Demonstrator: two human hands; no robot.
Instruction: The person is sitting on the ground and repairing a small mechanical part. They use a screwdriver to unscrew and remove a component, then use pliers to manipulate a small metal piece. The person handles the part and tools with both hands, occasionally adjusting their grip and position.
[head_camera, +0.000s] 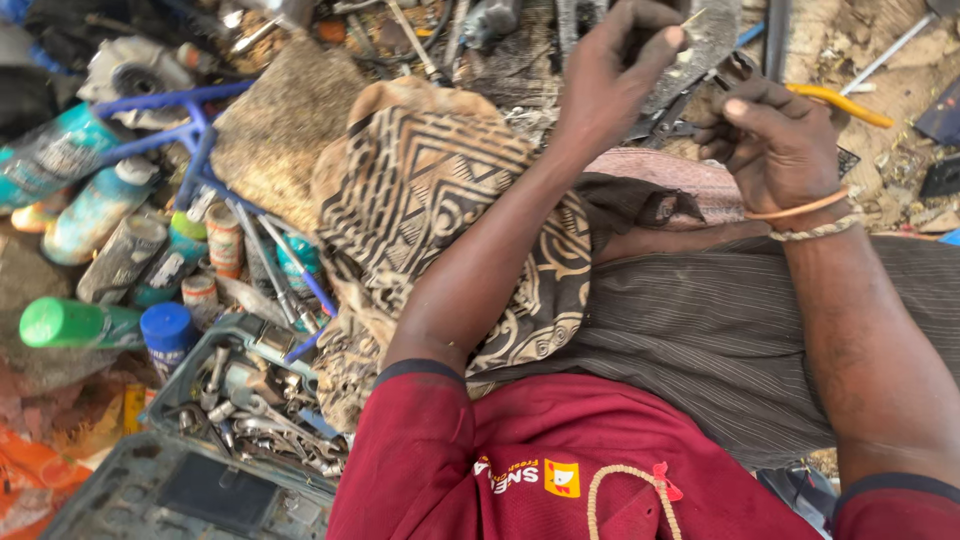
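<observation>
Seen from above our own knees, the scene runs from a clutter of dusty spray cans (95, 210) and a green-capped can (62, 323) at the far left, past a blue metal frame (170, 135) and an open grey tool case (250, 400) full of spanners at the near left, to a patterned brown cloth (440, 210) draped over our lap in the middle. Our left hand (610, 75) reaches far forward over that cloth, thumb and forefinger pinched nearly shut on the upper end of a small pale metal piece (693, 22); what that piece is we cannot tell at this size. Just right of it, our right hand (775, 140), banded at the wrist, is curled closed around a dark plier-like tool (690, 100), whose long axis slants from the handles at the near left up toward the jaws at the far right, close under the pinched piece. The two hands sit close together but not touching, the left a little farther out, the right nearer our body; the small piece lies just beyond and left of the right fingers. Farther right, a yellow-handled tool (840, 103) lies on the sandy ground (900, 90), apart from both hands. Nothing stands between the hands, though scrap metal crowds the ground directly beneath them.
</observation>
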